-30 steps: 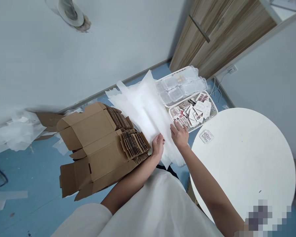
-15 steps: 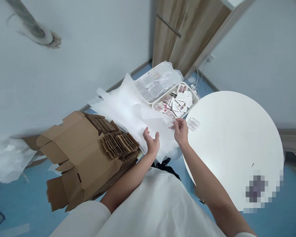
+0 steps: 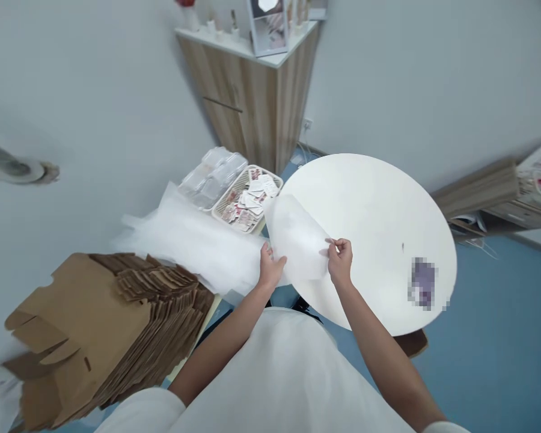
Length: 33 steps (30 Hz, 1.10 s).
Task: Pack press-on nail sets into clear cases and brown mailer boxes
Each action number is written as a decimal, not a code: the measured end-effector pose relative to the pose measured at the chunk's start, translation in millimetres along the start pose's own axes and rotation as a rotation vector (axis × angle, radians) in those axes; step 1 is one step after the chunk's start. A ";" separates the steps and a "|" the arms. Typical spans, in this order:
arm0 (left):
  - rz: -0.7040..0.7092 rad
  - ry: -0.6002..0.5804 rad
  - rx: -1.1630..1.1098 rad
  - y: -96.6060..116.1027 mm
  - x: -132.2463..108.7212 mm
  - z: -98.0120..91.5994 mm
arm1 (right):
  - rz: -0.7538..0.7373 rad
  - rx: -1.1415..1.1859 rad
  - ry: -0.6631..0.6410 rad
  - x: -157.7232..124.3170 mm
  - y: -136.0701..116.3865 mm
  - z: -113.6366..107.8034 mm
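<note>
My right hand pinches the right edge of a thin, translucent white foam sheet over the left part of the round white table. My left hand is at the sheet's left edge, its thumb spread away from the fingers. The thumb appears to touch the sheet. To the left lies a pile of similar white sheets, beside the left hand. A faint shape shows through the held sheet, too blurred to name.
A stack of flat brown cardboard boxes stands at left. Behind the sheet pile are a white basket of small cards or packets and clear plastic trays. A wood-grain cabinet fills the corner. A blurred purple item lies on the table.
The sheet has come off the pile to the right, over the table edge, with my right hand pinching it. The small clear box there is now covered. The view has turned right.
</note>
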<state>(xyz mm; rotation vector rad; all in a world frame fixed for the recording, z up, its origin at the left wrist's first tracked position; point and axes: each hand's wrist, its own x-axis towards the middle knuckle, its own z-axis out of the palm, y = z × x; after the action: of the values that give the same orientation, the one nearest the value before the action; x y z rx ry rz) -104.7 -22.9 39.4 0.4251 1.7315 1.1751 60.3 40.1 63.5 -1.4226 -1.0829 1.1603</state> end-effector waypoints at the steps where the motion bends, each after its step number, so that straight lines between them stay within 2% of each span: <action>1: 0.023 -0.045 0.022 -1.4 -6.6 13.1 | 0.009 -0.005 0.053 -1.3 4.9 -22.4; 3: 0.089 -0.104 0.103 -6.1 -17.3 39.0 | 0.039 -0.016 0.131 -5.2 17.7 -65.8; 7: 0.192 -0.195 0.286 -19.8 -27.7 84.0 | 0.143 -0.122 0.133 -15.1 50.1 -136.8; 9: 0.208 -0.219 0.365 -27.5 -29.5 100.5 | 0.174 -0.173 0.144 -18.7 65.7 -160.9; 12: 0.200 -0.229 0.484 -39.7 -30.6 116.3 | 0.204 -0.236 0.140 -20.7 84.0 -183.7; 18: 0.165 -0.231 0.639 -60.0 -25.8 128.4 | 0.182 -0.431 0.023 -21.6 102.0 -201.3; 21: 0.190 -0.236 0.701 -66.3 -20.8 129.0 | 0.078 -0.660 0.047 -27.7 104.5 -201.3; 23: 0.252 -0.224 0.758 -69.9 -19.4 126.1 | -0.031 -0.828 0.046 -33.6 104.9 -198.0; 26: 0.455 -0.194 0.919 -73.7 -22.5 117.6 | -0.187 -1.027 -0.149 -40.9 105.7 -190.1; 27: 0.537 -0.209 0.999 -74.2 -24.5 114.5 | -0.217 -1.078 -0.230 -42.1 106.4 -187.5; 29: 0.664 -0.309 1.171 -74.4 -28.9 109.7 | -0.233 -1.160 -0.343 -42.3 108.3 -183.7; 31: 0.715 -0.446 1.316 -74.3 -32.3 108.1 | -0.212 -1.210 -0.381 -40.1 110.3 -182.8; 33: 0.716 -0.530 1.406 -74.6 -33.7 109.8 | -0.203 -1.227 -0.385 -36.8 111.4 -184.7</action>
<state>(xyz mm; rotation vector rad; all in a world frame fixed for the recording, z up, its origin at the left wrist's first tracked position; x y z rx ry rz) 21.2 -25.6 -14.5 2.0863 1.6797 -0.0180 243.5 -37.4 -27.7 -1.9073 -2.3865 0.5722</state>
